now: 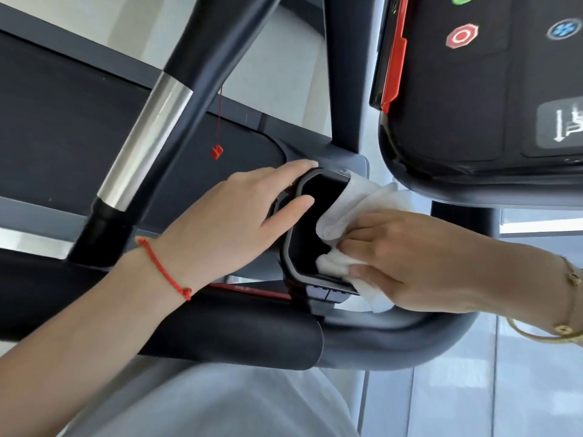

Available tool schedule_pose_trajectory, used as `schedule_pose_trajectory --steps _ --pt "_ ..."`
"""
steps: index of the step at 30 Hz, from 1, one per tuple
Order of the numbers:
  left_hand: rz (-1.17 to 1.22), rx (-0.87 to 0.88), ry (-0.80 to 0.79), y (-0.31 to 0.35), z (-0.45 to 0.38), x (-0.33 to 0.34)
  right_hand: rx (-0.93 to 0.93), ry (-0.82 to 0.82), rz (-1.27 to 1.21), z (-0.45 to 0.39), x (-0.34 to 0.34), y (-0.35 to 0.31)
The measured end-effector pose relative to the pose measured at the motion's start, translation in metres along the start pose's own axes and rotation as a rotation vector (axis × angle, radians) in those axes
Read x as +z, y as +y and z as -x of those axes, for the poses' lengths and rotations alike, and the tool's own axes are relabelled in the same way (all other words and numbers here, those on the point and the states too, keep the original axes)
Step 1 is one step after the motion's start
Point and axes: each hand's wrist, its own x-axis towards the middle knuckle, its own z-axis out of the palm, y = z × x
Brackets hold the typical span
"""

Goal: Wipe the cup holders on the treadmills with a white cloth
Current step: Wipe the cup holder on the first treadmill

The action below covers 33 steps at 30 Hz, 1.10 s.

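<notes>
A pale garment (220,405) is filling the bottom edge, closest to the viewer, just below a dark padded handlebar (236,332). Above it, two bare hands are meeting at a black cup holder (291,247) on the treadmill. The left hand (227,225), with a red string bracelet (164,268) on its wrist, is lying flat on the holder's left rim, fingers (293,205) spread and gripping nothing. The right hand (407,257), with gold bangles (564,329) on its wrist, is pinching a crumpled white cloth (362,200) against the holder's right rim, part of it tucked inside. A control panel (473,89) with a red stop symbol (462,36) is sitting at upper right
</notes>
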Motion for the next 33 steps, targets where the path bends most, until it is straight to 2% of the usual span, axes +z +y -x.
schedule_pose_trajectory --steps 7,14,21,24,33 --pt "-0.011 -0.029 -0.011 0.004 0.002 -0.001 0.03 0.014 0.005 0.008 -0.001 -0.002" --pt "-0.036 -0.021 0.0 0.003 0.002 -0.001 0.075 0.092 0.104 0.005 0.009 -0.005" --pt "-0.029 -0.005 -0.016 -0.001 0.0 0.002 0.045 0.204 -0.041 0.032 0.014 -0.008" --pt "-0.027 -0.007 -0.023 -0.003 0.0 0.002 0.055 0.254 0.026 0.037 0.017 -0.011" --pt "-0.026 -0.012 -0.014 -0.001 0.0 0.002 0.014 0.134 0.124 0.003 0.009 0.002"
